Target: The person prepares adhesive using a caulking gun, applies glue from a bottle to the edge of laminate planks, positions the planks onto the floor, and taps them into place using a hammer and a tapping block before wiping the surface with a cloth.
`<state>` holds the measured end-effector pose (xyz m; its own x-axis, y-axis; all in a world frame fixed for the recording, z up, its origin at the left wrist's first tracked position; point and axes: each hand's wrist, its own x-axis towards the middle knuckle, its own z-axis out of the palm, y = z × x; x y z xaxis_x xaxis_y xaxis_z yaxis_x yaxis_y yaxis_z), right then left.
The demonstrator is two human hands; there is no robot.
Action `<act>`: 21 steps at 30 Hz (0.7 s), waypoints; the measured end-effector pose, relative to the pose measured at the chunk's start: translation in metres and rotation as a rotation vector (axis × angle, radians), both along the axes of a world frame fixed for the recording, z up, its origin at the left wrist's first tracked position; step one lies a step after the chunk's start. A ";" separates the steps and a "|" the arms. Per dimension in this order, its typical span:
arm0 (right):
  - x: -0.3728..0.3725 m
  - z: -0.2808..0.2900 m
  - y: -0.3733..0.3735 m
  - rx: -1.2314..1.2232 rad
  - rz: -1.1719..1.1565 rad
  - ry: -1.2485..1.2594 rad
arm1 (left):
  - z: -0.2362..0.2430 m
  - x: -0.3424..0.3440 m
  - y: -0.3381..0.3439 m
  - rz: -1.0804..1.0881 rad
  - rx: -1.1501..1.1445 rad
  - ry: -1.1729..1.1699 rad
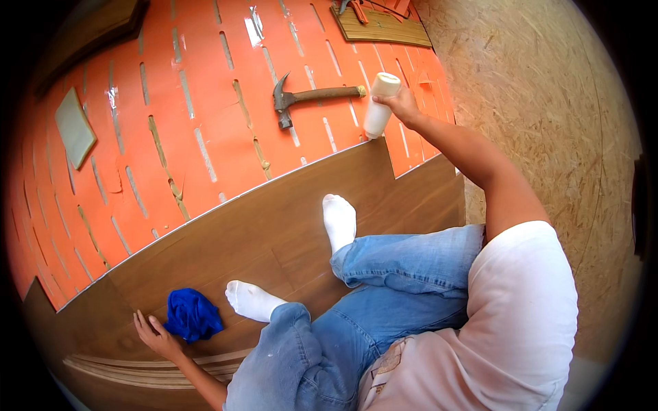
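Note:
My right hand (pixel 401 106) grips a white plastic bottle (pixel 375 120), tilted slightly, its bottom end at the edge of the brown plank flooring (pixel 301 175). A hammer (pixel 315 94) with a wooden handle lies on the slotted orange underlay (pixel 205 82), just left of the bottle. At the lower left, my left hand (pixel 151 332) rests on the planks with fingers apart, beside a crumpled blue cloth (pixel 192 315). My feet in white socks are on the planks.
A pale square piece (pixel 75 127) lies on the underlay at left. Dark boards (pixel 103 20) are at the upper left; another board (pixel 380 31) with tools is at the top. Thin strips (pixel 123 366) lie lower left. A particle board surface (pixel 534 82) fills the right side.

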<state>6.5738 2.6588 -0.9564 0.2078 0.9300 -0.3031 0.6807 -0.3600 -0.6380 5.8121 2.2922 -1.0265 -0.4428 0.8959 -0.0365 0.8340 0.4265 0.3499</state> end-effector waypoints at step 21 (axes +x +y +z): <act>0.068 -0.108 0.230 0.342 0.872 -0.715 | 0.080 0.006 -0.142 0.992 0.008 0.264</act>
